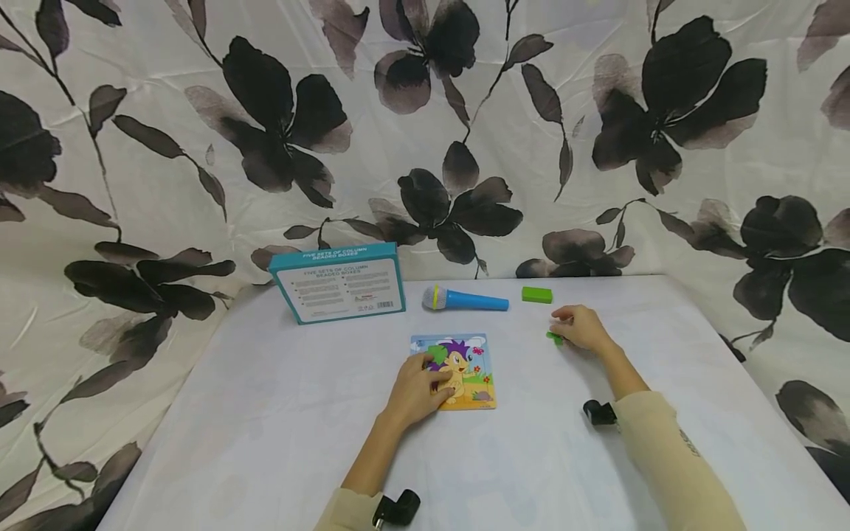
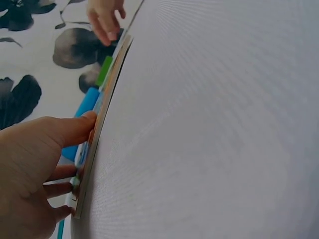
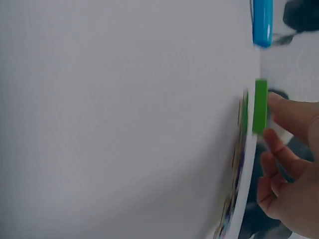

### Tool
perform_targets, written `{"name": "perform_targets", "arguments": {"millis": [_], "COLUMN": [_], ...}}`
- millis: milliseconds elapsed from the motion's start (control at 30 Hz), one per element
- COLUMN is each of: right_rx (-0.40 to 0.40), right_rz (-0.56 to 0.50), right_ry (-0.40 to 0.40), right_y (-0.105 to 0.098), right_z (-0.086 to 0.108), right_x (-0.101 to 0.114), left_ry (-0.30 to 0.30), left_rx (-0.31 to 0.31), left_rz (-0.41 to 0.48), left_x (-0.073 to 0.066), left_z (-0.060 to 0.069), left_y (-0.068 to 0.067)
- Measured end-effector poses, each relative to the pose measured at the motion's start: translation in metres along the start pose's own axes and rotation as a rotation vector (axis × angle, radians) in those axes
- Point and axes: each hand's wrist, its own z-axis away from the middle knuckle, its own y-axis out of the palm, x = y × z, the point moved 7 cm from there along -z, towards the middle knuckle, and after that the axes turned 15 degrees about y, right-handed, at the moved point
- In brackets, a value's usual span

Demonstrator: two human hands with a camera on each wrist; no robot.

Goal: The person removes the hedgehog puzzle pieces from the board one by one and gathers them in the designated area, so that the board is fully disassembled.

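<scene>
The left hand [image 1: 415, 391] lies spread over the puzzle [image 1: 479, 375], thumb and fingertips touching it, grasping nothing. The right hand [image 1: 579, 328] has loosely bent fingers, thumb and forefinger parted with nothing seen between them; whether they touch the piece [image 1: 554, 338] beneath is unclear.

A floral cloth [image 1: 564, 44] hangs behind the white bench [image 1: 265, 442]. On the bench, the teal box [image 1: 341, 287] stands back left, the puzzle lies flat near the middle, the microphone [image 1: 474, 301] behind it, then the green block [image 1: 536, 295], beyond the right hand and apart from it.
</scene>
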Motion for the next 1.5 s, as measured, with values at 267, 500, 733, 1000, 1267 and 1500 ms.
{"name": "perform_targets", "arguments": {"millis": [267, 500, 733, 1000, 1267, 1500], "right_rx": [-0.044, 0.006, 0.052, 0.094, 0.095, 0.078], "right_rz": [-0.146, -0.163, -0.16, -0.07, 0.061, 0.13], "right_ry": [-0.115, -0.233, -0.295, -0.315, -0.301, -0.255], "right_y": [0.037, 0.079, 0.112, 0.14, 0.153, 0.154], "right_z": [0.014, 0.025, 0.031, 0.033, 0.032, 0.024], "right_x": [0.047, 0.093, 0.13, 0.155, 0.165, 0.169], "left_ry": [-0.003, -0.03, 0.006, -0.003, 0.012, 0.03], "left_rx": [0.007, 0.015, -0.035, -0.021, -0.035, -0.056], "left_rz": [-0.034, -0.037, -0.076, -0.085, -0.104, -0.112], "left_x": [-0.003, -0.005, -0.009, -0.007, -0.009, -0.011], "left_z": [0.001, 0.002, 0.005, 0.006, 0.005, 0.003], "left_y": [0.001, 0.003, 0.001, 0.003, -0.002, -0.004]}}
